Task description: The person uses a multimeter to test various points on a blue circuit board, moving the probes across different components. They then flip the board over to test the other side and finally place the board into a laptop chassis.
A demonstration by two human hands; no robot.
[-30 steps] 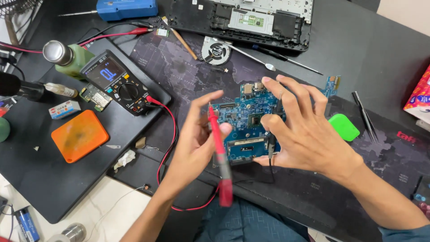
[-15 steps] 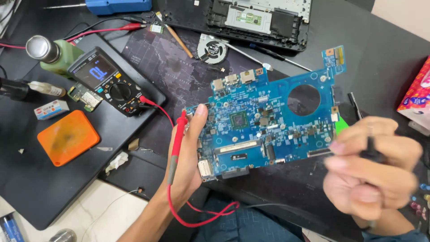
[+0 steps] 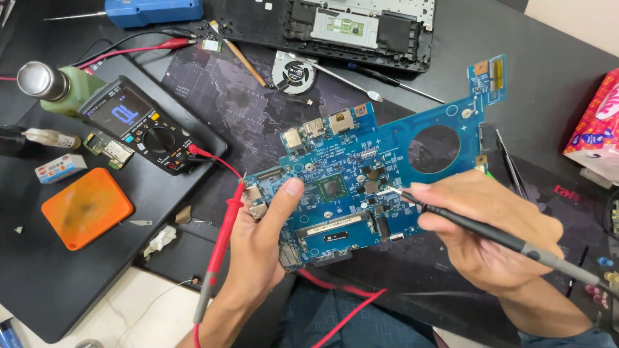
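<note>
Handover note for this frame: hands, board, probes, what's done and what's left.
Left hand: grips the blue circuit board by its left edge, thumb on top, red probe tucked along the palm, not touching the board.
Right hand: holds the black probe, tip on the board right of the central chip.
Multimeter: on, upper left.
Done: black tip placed.
Left: red probe not yet on the board.

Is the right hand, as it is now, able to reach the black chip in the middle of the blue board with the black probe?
Probably yes. The right hand holds the black probe with its tip already on the blue board, just right of the black chip. Nothing lies between them; the left hand grips the board's left edge only.
</note>
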